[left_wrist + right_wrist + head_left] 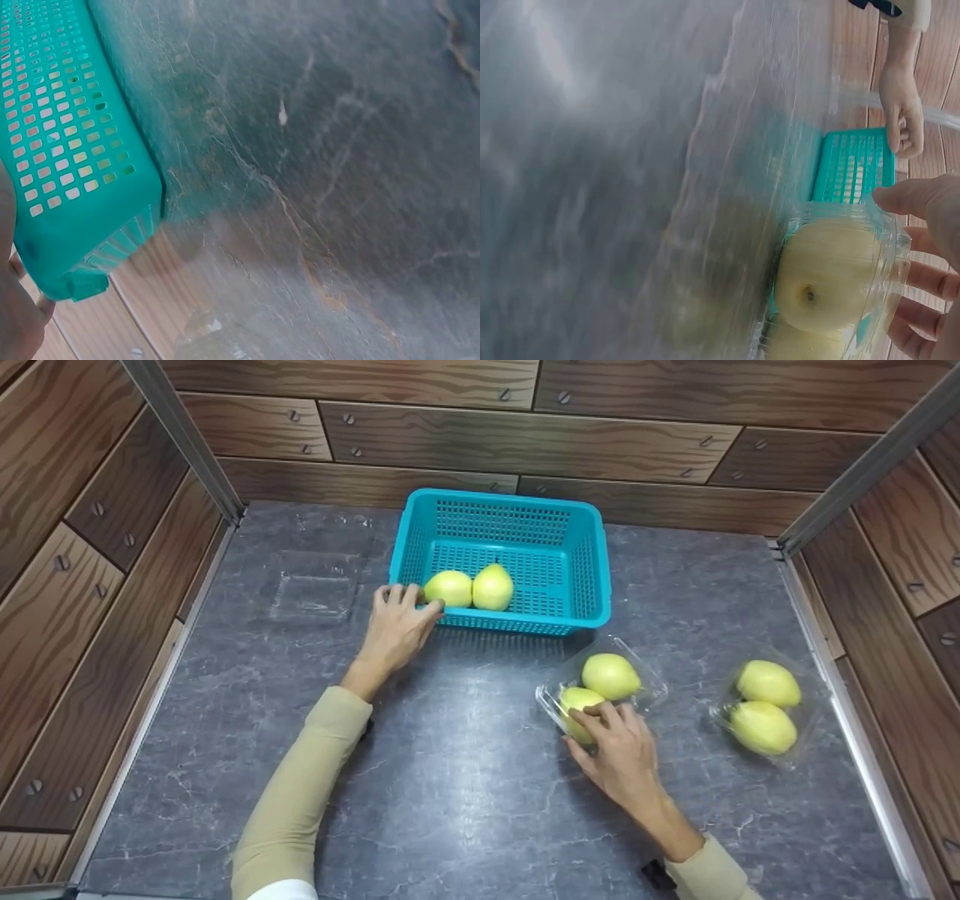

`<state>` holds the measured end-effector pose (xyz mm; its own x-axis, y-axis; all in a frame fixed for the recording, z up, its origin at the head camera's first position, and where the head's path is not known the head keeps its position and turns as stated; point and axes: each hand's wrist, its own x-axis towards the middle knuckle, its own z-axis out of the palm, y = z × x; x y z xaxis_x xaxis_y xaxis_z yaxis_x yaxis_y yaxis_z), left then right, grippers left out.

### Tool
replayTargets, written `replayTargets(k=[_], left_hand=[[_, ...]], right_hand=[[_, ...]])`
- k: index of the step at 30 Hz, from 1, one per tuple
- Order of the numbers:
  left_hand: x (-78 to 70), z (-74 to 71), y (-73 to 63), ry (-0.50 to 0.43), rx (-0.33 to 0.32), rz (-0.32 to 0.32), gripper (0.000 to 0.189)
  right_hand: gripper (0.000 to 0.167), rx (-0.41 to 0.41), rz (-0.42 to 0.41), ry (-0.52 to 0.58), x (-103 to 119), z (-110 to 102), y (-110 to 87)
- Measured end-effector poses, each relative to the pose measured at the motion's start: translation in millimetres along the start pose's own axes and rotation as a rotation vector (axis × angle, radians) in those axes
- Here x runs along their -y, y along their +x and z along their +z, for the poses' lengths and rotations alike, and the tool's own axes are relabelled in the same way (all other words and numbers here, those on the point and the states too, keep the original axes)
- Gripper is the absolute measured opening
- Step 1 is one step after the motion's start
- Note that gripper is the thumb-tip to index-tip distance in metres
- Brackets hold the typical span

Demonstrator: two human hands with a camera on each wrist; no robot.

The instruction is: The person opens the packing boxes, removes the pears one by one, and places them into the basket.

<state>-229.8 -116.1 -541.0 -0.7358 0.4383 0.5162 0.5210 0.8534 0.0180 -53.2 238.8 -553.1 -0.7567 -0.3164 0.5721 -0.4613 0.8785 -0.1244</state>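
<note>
A teal plastic basket (592, 562) stands at the back of the dark marbled surface, with two yellow-green pears (493, 587) inside at its near left. My left hand (401, 624) grips the basket's near left corner, thumb at the front rim and fingers over the left side. In front of the basket's right end, a clear plastic container (551, 706) encloses two more pears (611, 676). My right hand (619, 750) holds this container from above, its thumb at the edge and its curled fingers over the top, as the right wrist view shows.
Farther right sits another clear container (784, 763) with two pears (763, 727) in it. An empty clear container (313, 594) lies left of the basket. Wood-patterned walls (525, 442) close in the back and both sides.
</note>
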Motion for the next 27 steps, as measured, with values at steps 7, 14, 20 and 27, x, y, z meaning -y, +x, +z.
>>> replayTargets(k=[7,14,20,27], left_hand=[[-0.5,0.8,1.3,-0.018,-0.003,-0.002,0.024],[-0.2,0.8,0.0,-0.004,-0.024,0.002,0.024],[-1.0,-0.1,0.8,0.009,-0.01,0.004,0.026],[-1.1,-0.8,0.4,0.01,-0.006,0.002,0.025]], right_hand=[[0.043,0.024,-0.004,-0.006,15,1,0.9],[0.043,0.023,-0.014,0.014,26,4,2.1],[0.043,0.028,-0.03,0.01,36,6,2.4],[0.043,0.025,-0.036,0.006,47,8,2.1]])
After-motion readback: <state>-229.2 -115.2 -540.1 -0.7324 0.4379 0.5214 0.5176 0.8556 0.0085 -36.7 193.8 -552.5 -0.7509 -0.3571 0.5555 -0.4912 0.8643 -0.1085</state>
